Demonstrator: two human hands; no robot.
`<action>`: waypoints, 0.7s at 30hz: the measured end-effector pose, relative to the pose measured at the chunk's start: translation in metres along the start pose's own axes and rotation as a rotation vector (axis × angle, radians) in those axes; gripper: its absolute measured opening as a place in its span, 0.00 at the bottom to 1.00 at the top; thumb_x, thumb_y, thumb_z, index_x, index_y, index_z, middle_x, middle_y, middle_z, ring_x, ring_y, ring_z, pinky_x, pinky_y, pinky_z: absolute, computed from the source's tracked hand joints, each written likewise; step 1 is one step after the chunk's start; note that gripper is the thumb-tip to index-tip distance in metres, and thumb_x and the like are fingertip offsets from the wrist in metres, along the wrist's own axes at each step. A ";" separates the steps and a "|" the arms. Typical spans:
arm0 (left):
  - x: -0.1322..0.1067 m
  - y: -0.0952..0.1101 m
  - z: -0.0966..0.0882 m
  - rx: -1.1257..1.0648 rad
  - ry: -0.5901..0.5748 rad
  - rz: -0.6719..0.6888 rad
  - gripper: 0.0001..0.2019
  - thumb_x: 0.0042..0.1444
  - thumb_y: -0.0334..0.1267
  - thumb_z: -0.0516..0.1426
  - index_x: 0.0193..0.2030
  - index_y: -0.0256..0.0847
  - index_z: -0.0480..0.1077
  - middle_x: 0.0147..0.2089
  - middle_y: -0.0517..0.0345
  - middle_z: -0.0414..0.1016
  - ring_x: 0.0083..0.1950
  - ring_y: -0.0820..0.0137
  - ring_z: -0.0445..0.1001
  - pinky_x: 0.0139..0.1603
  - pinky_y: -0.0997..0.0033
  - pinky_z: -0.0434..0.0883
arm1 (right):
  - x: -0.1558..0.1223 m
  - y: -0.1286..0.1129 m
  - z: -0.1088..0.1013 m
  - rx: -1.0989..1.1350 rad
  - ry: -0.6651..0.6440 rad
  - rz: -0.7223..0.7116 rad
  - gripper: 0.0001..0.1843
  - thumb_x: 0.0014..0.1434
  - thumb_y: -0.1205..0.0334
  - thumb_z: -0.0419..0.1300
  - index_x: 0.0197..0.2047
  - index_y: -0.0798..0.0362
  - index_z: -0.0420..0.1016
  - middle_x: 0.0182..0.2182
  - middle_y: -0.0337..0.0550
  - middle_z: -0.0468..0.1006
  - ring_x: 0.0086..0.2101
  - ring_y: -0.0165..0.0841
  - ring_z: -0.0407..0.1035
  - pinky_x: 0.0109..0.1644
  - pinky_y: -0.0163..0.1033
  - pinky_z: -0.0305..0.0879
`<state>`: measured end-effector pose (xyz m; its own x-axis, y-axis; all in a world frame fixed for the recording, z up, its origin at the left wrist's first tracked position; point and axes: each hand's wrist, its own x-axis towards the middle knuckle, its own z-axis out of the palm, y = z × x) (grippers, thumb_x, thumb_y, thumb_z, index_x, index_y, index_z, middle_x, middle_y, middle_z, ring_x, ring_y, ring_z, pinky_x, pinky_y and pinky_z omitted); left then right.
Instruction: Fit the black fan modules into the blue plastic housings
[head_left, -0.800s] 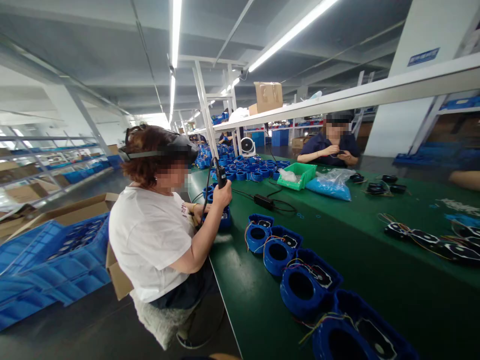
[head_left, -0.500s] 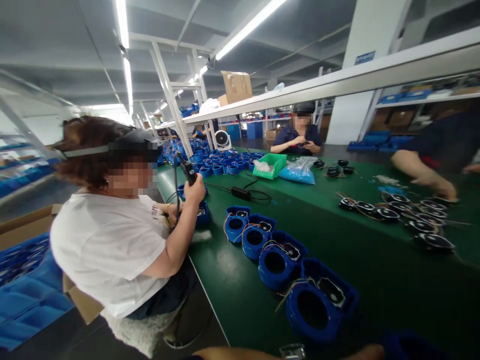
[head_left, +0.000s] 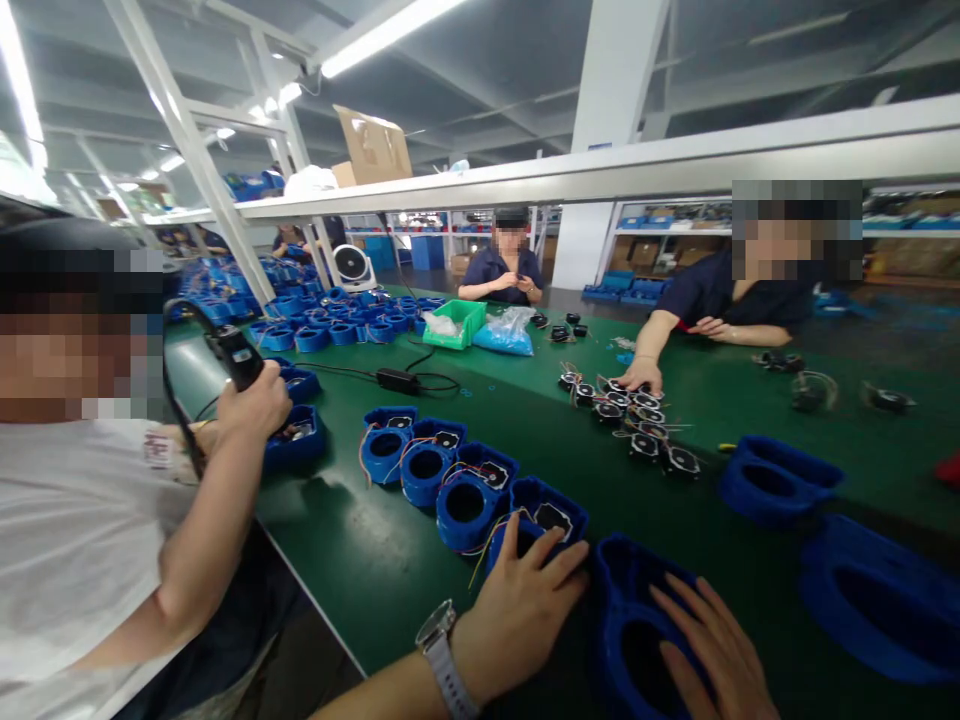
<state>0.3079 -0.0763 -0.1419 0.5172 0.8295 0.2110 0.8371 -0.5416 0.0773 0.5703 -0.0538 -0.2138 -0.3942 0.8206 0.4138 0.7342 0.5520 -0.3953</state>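
Observation:
My left hand (head_left: 517, 610), with a watch on its wrist, lies fingers spread over the nearest blue fan housing in a row (head_left: 525, 520). My right hand (head_left: 712, 655) rests open against the side of another blue housing (head_left: 630, 620) at the bottom edge. A row of blue housings with wires (head_left: 435, 470) runs away from my hands across the green table (head_left: 360, 560).
A person in a white shirt (head_left: 67, 540) sits at left holding a black electric screwdriver (head_left: 240, 355). Across the table a person's hand (head_left: 641, 375) touches black fan parts (head_left: 637, 420). More blue housings (head_left: 780, 475) lie at right; a green bin (head_left: 461, 322) stands farther back.
The view has swung right and down. Both my hands have come into view and settled on the nearest blue housings. A person across the table at right now shows fully.

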 end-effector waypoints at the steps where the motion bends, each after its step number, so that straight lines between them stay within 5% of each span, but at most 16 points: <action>1: 0.001 -0.003 0.003 -0.004 0.002 0.004 0.18 0.66 0.38 0.45 0.61 0.45 0.60 0.68 0.62 0.53 0.67 0.59 0.53 0.66 0.37 0.47 | 0.004 -0.011 -0.004 0.018 -0.011 0.002 0.23 0.63 0.48 0.49 0.59 0.43 0.67 0.59 0.40 0.64 0.61 0.50 0.52 0.56 0.61 0.65; 5: 0.003 -0.021 0.008 -0.049 0.000 0.003 0.19 0.61 0.32 0.50 0.59 0.47 0.63 0.68 0.60 0.55 0.67 0.58 0.54 0.67 0.35 0.41 | 0.034 -0.022 -0.028 0.133 -0.041 0.101 0.24 0.64 0.47 0.49 0.59 0.45 0.66 0.59 0.41 0.65 0.58 0.43 0.59 0.59 0.51 0.63; 9: 0.003 -0.022 -0.004 -0.172 0.054 -0.030 0.18 0.61 0.29 0.47 0.56 0.47 0.64 0.65 0.58 0.61 0.69 0.61 0.50 0.68 0.36 0.37 | 0.087 0.020 -0.043 0.061 0.049 0.353 0.27 0.63 0.49 0.48 0.61 0.52 0.61 0.58 0.49 0.65 0.56 0.43 0.61 0.60 0.50 0.61; 13: 0.004 0.001 -0.010 -0.356 0.038 0.023 0.18 0.64 0.44 0.49 0.60 0.50 0.59 0.65 0.61 0.59 0.69 0.63 0.50 0.69 0.42 0.44 | 0.140 0.064 -0.030 -0.227 -0.075 0.514 0.31 0.61 0.58 0.52 0.64 0.61 0.54 0.61 0.55 0.58 0.59 0.45 0.55 0.63 0.47 0.54; 17: 0.007 0.018 0.018 -0.302 -0.004 0.189 0.29 0.60 0.58 0.50 0.64 0.50 0.56 0.68 0.53 0.54 0.68 0.50 0.51 0.61 0.36 0.58 | 0.165 0.079 -0.013 -0.286 -0.132 0.560 0.22 0.61 0.56 0.54 0.56 0.57 0.66 0.50 0.54 0.70 0.51 0.48 0.64 0.55 0.48 0.61; 21: 0.006 0.028 0.053 -0.177 0.146 0.268 0.15 0.66 0.49 0.48 0.55 0.53 0.66 0.67 0.54 0.57 0.66 0.55 0.59 0.58 0.47 0.67 | 0.156 0.079 -0.015 -0.297 -0.138 0.568 0.15 0.60 0.61 0.53 0.49 0.53 0.70 0.41 0.50 0.73 0.45 0.45 0.67 0.49 0.46 0.64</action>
<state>0.3440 -0.0798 -0.1902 0.6724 0.6332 0.3832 0.6244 -0.7633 0.1656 0.5751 0.1152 -0.1681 0.0468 0.9948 0.0905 0.9628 -0.0208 -0.2693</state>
